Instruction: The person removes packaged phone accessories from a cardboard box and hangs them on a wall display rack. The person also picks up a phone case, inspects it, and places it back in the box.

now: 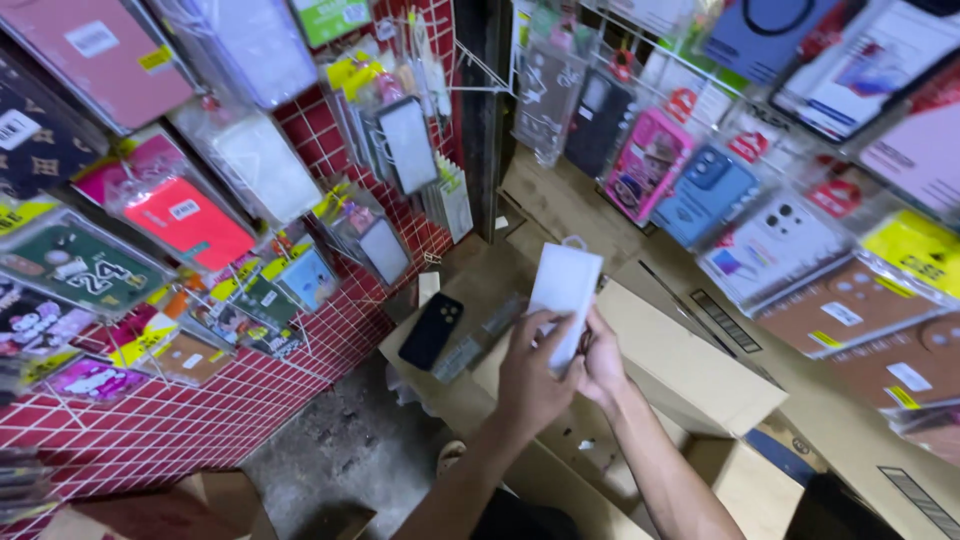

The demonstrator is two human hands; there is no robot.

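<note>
Both my hands hold a flat white packet [565, 290] with a hang tab at its top, raised over an open cardboard box [690, 370]. My left hand [533, 375] grips its lower left edge with the thumb on the front. My right hand [603, 362] pinches its lower right edge from behind. A black phone case [431, 331] lies flat on the cardboard just left of my hands, beside a greyish packet [480, 335].
Packaged phone cases hang in rows on a red wire grid [300, 370] at left and on hooks at right, among them a pink one [648, 165] and a blue one [706, 195]. More cardboard boxes [560, 215] stand behind. Bare concrete floor [345, 450] shows below left.
</note>
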